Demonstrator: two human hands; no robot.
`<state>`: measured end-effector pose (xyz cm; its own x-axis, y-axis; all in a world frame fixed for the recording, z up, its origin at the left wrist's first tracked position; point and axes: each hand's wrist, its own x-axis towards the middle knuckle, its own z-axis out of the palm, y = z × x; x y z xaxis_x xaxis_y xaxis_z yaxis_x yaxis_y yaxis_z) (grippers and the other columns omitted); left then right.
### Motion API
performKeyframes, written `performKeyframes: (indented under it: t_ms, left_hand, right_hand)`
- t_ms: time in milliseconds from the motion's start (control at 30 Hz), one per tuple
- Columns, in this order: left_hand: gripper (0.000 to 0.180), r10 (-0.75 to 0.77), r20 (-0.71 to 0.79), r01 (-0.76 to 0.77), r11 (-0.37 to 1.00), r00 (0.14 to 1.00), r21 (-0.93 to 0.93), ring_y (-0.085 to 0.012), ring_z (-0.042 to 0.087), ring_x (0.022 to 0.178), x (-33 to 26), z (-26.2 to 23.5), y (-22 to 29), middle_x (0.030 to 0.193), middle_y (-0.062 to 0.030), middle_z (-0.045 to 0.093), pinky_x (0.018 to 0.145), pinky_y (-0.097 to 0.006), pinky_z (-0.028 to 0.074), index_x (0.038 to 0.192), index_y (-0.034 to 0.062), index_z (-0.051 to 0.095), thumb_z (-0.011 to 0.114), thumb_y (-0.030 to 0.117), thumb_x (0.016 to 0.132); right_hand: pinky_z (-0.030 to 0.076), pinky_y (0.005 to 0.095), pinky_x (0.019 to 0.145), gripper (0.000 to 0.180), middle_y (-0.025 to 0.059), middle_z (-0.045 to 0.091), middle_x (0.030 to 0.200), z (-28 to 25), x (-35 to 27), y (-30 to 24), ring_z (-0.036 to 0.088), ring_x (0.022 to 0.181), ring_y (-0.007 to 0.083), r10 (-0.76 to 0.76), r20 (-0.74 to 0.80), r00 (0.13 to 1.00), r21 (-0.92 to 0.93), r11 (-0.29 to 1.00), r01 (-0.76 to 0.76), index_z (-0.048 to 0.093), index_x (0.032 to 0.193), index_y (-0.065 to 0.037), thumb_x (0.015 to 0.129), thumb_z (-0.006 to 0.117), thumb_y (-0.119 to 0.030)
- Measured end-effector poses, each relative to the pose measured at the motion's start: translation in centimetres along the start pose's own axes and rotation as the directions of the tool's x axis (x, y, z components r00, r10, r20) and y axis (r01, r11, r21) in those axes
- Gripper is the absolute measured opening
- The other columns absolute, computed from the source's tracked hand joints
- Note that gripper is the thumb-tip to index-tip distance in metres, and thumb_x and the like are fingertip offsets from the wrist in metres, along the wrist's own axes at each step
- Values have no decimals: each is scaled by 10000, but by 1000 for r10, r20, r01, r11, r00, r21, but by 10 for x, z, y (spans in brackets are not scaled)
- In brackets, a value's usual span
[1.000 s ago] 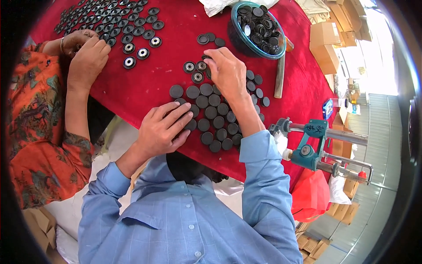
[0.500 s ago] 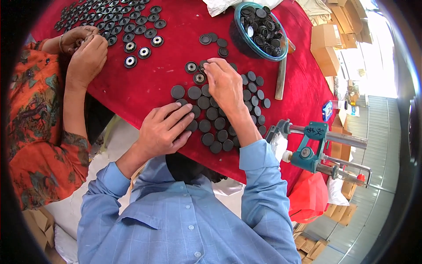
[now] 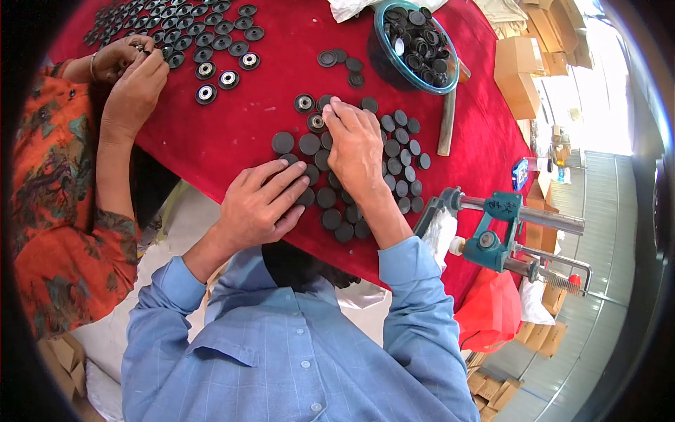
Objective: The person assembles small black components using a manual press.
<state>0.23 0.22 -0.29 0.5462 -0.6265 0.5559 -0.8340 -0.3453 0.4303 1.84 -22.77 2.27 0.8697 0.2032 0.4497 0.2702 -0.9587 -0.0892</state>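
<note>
My left hand (image 3: 260,204) lies palm down at the near edge of the red cloth. Its fingers are spread, with the tips on black round caps (image 3: 305,197) at the left of a cluster. Further off, my right hand (image 3: 356,149) is bent over the cluster, its fingers together and their tips at the edge of a black round cap (image 3: 323,103). What lies under that palm is hidden. Beside those fingertips are two black discs with shiny metal ring centres, one a ringed disc (image 3: 304,103) further left. Smaller black caps (image 3: 401,155) lie right of my right hand.
A co-worker's hands (image 3: 133,74) handle a small part at the left, near rows of black discs (image 3: 204,38). A blue-rimmed tub (image 3: 450,83) of black parts stands at the back, beside a rod (image 3: 447,126). A teal metal press (image 3: 489,239) stands at the right edge.
My right hand has shifted slightly left and nearer, uncovering more of the black cap by its fingertips. My left hand stays on the caps. The whole view has moved slightly.
</note>
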Motion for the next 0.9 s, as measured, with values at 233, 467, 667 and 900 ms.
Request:
performKeyframes:
  t_ms: [233,467,667,900]
  left_hand:
    - [483,-9,3,9,1000,1000,-1,-284,651,1199,1,2,0,1367,-45,694,910,-409,554,1196,96,763,842,195,730]
    - [456,-3,-7,4,1000,1000,10,-270,647,1206,-3,3,-1,1377,-37,688,875,-398,539,1194,92,759,840,208,760]
    - [540,-14,11,14,1000,1000,6,-294,651,1217,-1,1,2,1385,-49,697,917,-406,554,1234,105,756,853,186,710]
    - [531,-22,16,22,1000,1000,-10,-297,648,1218,-4,1,0,1387,-50,695,934,-413,557,1237,104,753,851,183,722]
  right_hand:
    - [552,512,892,239,174,716,1133,2,17,35,695,1013,368,160,-19,987,265,953,-149,711,1112,-21,882,691,-82]
    - [567,510,835,243,204,697,1082,13,54,61,703,1001,390,479,54,876,-124,874,-470,721,1073,-28,950,745,-235]
    - [574,469,790,236,181,705,958,15,53,70,721,884,350,445,64,893,147,881,-449,704,1027,-4,892,803,-170]
    - [570,383,708,241,144,725,917,-21,37,28,726,813,259,358,118,926,526,769,-364,732,1034,-11,825,831,-78]
